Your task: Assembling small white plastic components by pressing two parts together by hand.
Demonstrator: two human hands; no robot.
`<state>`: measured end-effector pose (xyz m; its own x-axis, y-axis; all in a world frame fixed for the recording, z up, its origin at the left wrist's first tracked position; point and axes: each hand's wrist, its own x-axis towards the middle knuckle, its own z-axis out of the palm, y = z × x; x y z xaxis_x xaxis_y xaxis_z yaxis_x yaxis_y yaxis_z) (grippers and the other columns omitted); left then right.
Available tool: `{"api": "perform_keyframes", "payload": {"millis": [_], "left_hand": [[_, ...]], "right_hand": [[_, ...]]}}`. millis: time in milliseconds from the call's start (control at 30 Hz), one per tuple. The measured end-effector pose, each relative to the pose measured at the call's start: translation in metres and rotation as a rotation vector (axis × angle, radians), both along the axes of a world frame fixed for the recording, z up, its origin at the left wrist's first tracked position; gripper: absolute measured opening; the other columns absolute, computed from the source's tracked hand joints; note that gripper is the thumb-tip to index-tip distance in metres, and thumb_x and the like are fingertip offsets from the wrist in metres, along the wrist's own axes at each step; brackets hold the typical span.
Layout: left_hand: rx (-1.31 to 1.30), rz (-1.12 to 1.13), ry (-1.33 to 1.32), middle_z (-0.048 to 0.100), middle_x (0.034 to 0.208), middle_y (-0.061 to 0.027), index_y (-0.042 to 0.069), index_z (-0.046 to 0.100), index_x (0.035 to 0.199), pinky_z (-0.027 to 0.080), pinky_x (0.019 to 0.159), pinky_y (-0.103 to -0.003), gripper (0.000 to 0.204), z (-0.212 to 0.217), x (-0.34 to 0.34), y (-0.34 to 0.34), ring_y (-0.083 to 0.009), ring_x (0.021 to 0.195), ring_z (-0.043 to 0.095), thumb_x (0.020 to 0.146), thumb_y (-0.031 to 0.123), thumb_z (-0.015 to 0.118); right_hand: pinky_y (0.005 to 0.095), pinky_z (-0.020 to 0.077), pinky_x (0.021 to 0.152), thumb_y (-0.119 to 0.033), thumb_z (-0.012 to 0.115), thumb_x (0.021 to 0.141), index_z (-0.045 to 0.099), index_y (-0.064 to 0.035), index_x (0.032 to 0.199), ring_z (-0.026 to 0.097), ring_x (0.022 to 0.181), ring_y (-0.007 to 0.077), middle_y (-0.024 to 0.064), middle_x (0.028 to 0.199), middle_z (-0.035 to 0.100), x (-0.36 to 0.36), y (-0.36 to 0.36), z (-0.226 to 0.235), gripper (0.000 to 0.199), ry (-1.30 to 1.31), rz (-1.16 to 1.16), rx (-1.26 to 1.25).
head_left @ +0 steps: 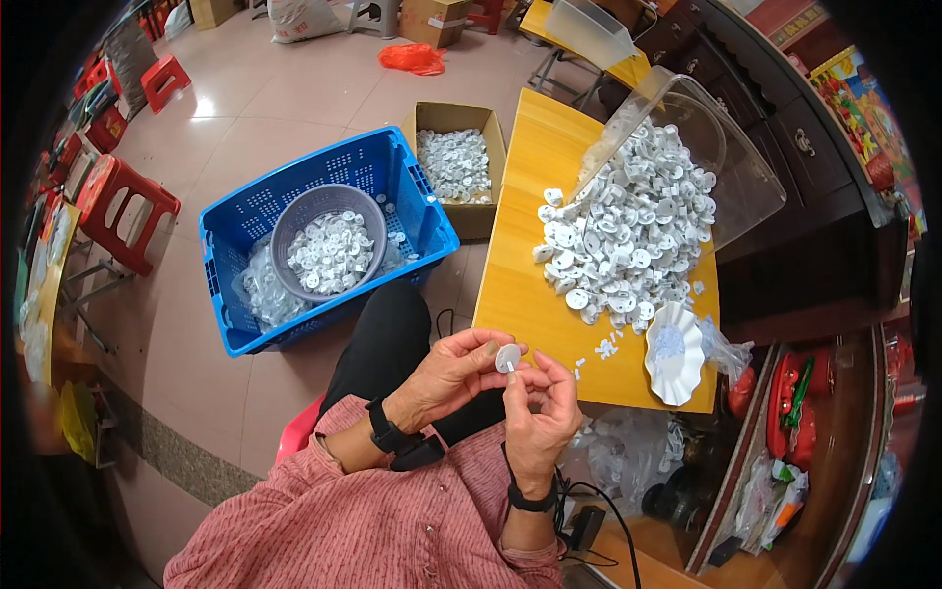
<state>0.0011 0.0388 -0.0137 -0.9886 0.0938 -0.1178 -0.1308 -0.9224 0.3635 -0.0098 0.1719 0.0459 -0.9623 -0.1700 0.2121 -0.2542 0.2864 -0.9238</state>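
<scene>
"How far along?"

"Mid-piece, by the look of it. Raised beside the near edge of the yellow table (520,187): one white disc (506,356), pinched at its rim by the left hand (453,375). At the disc's lower edge, a small white peg (510,367), apparently nipped between thumb and forefinger of the right hand (543,407)."

"Fully joined?"

"Too small to tell."

"And left to do?"

"Plenty, judging from the layout. Heaped high before a tipped clear bin (751,187): a great pile of white parts (638,231). Closer in, a scatter of small white bits (607,347), plus a fluted white dish (693,375) with more inside."

"Already finished?"

"Perhaps, going by placement alone. Set apart to the left: similar pieces (334,252) in a grey-purple bowl (281,231) inside a blue crate (222,304), with others in a cardboard box (466,222) beyond. Impossible to confirm as complete."

"And the disc, relative to the hands?"

"Between both: touching the left fingertips, just above the right thumb, well apart from the pile."
</scene>
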Motion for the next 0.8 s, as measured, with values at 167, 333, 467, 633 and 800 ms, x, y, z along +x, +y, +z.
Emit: {"api": "perform_keyframes", "payload": {"millis": [167,333,467,633,800], "left_hand": [[0.009,-0.013,0.002,0.064,0.123,-0.0157,0.002,0.063,0.119,0.059,0.092,-0.033,0.024,0.000,-0.001,0.000,-0.0219,0.112,0.064,0.100,0.016,0.059],[-0.002,-0.018,0.009,0.064,0.123,-0.0156,0.000,0.062,0.120,0.059,0.092,-0.033,0.026,-0.002,0.000,-0.001,-0.0216,0.112,0.064,0.100,0.016,0.059],[-0.009,-0.011,0.011,0.064,0.122,-0.0140,0.000,0.062,0.121,0.059,0.092,-0.033,0.026,0.000,0.000,-0.001,-0.0206,0.111,0.064,0.100,0.016,0.059],[-0.078,0.001,0.012,0.066,0.119,-0.0116,0.000,0.064,0.119,0.058,0.092,-0.033,0.025,0.000,0.001,-0.001,-0.0202,0.109,0.065,0.100,0.016,0.060],[-0.225,0.036,0.056,0.066,0.118,-0.0124,-0.001,0.064,0.118,0.058,0.091,-0.035,0.025,0.000,0.001,-0.002,-0.0205,0.106,0.066,0.100,0.015,0.060]], "right_hand": [[0.0251,0.0538,0.061,0.003,0.069,0.084,0.061,0.0021,0.114,0.065,0.068,0.0114,0.0073,0.083,0.070,-0.002,-0.002,0.004,0.031,0.034,-0.058,0.050],[0.0251,0.0538,0.061,0.003,0.069,0.084,0.062,0.0017,0.114,0.065,0.068,0.0112,0.0071,0.082,0.069,-0.003,-0.002,0.003,0.031,0.065,-0.049,0.082],[0.0250,0.0534,0.060,0.005,0.068,0.084,0.062,0.0011,0.114,0.064,0.066,0.0109,0.0062,0.080,0.069,-0.004,-0.003,0.007,0.031,0.059,-0.022,0.094],[0.0249,0.0529,0.059,0.006,0.067,0.083,0.062,0.0007,0.113,0.063,0.064,0.0110,0.0060,0.078,0.067,-0.005,-0.001,0.009,0.031,0.097,-0.006,0.138],[0.0253,0.0525,0.057,0.007,0.067,0.082,0.062,0.0003,0.111,0.063,0.062,0.0121,0.0063,0.078,0.066,-0.008,0.001,0.014,0.030,0.130,0.021,0.192]]}}
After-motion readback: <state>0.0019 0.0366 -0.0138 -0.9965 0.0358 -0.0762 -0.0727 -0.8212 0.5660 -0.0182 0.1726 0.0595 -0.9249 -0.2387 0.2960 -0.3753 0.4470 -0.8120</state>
